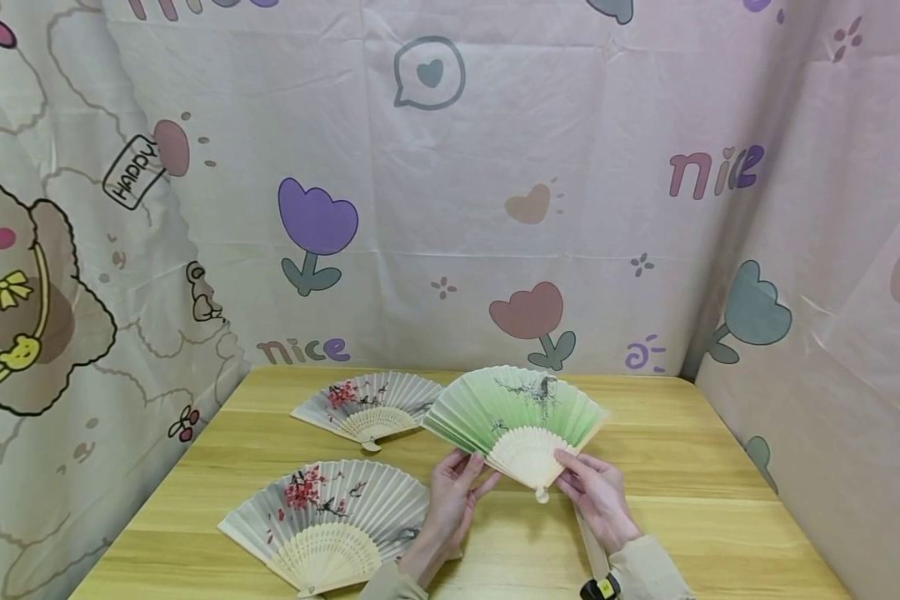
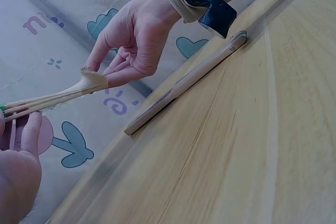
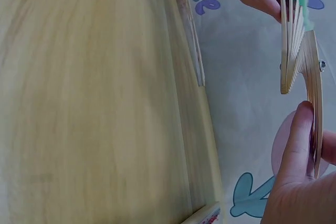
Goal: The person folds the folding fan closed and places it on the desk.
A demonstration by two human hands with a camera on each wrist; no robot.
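A green folding fan (image 1: 521,412) with a dark branch painting is spread wide above the table, its pale ribs meeting at a pivot near the bottom. My left hand (image 1: 452,500) pinches its left edge between thumb and fingers. On the other side, my right hand (image 1: 597,493) grips the right outer ribs, thumb in front. Seen edge-on in the right wrist view, the fan's ribs (image 3: 292,45) run between both hands. Beneath my right hand lies a folded fan (image 2: 184,82) on the tabletop.
Two spread grey-white fans with red blossoms lie on the wooden table (image 1: 690,467): one at the back left (image 1: 375,404), one at the front left (image 1: 330,517), partly behind my left forearm. A printed cloth (image 1: 450,167) hangs behind the table and along its sides.
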